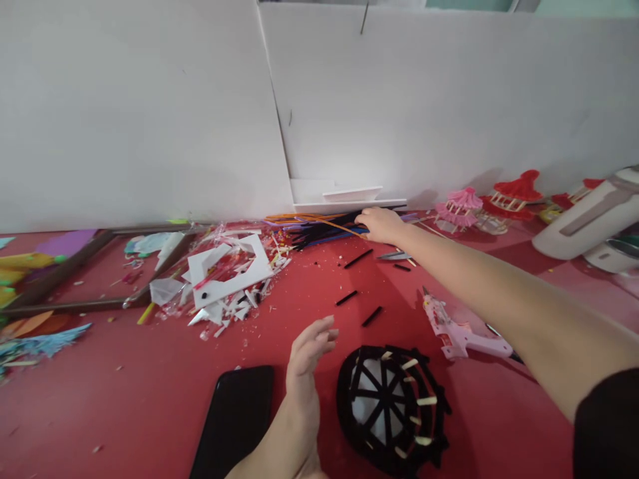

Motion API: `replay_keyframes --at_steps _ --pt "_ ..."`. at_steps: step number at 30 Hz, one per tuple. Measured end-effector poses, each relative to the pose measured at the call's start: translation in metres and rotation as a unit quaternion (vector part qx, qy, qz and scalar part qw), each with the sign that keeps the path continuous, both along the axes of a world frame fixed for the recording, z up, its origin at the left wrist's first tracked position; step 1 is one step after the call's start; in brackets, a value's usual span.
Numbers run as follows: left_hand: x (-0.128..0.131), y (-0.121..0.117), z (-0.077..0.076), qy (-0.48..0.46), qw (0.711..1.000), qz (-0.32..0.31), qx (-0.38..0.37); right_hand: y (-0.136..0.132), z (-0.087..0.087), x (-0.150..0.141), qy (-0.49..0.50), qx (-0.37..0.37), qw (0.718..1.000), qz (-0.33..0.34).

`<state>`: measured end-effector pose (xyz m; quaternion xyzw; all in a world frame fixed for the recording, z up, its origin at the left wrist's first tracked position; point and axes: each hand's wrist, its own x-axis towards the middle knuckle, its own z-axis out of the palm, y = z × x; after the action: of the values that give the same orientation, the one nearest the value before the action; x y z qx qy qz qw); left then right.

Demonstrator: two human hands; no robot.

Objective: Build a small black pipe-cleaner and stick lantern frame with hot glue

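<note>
Fingers of left hand (305, 372) half open, empty; right hand (380, 225) curled at thin black stems (319, 233), grip unclear.

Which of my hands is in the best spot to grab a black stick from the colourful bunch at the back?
Probably your right hand. Its fingers are right at the bunch. Your left hand is much farther away, beside the phone.
</note>
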<state>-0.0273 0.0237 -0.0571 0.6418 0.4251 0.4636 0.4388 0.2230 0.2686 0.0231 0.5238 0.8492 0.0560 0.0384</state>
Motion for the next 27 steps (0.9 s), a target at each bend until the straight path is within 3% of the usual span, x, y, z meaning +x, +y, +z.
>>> replay_keyframes --at_steps 4,10,16,21,27 --pt "-0.002 0.002 0.003 0.01 0.999 -0.044 -0.003 0.009 0.004 -0.007 -0.016 0.021 1.0 -0.014" --pt "-0.003 0.003 -0.005 0.006 0.999 -0.045 -0.023 0.034 0.01 -0.013 -0.032 0.007 0.997 -0.063" --pt "0.003 0.001 -0.012 -0.001 0.998 -0.038 -0.043 0.035 0.001 -0.015 -0.031 -0.049 0.998 0.002" --pt "0.0 0.001 0.0 0.002 0.997 -0.043 -0.069 0.029 -0.001 -0.017 -0.038 -0.045 0.997 0.054" --pt "-0.005 -0.002 0.015 0.0 0.996 -0.043 -0.083 0.03 0.006 -0.022 -0.038 -0.052 0.997 0.037"
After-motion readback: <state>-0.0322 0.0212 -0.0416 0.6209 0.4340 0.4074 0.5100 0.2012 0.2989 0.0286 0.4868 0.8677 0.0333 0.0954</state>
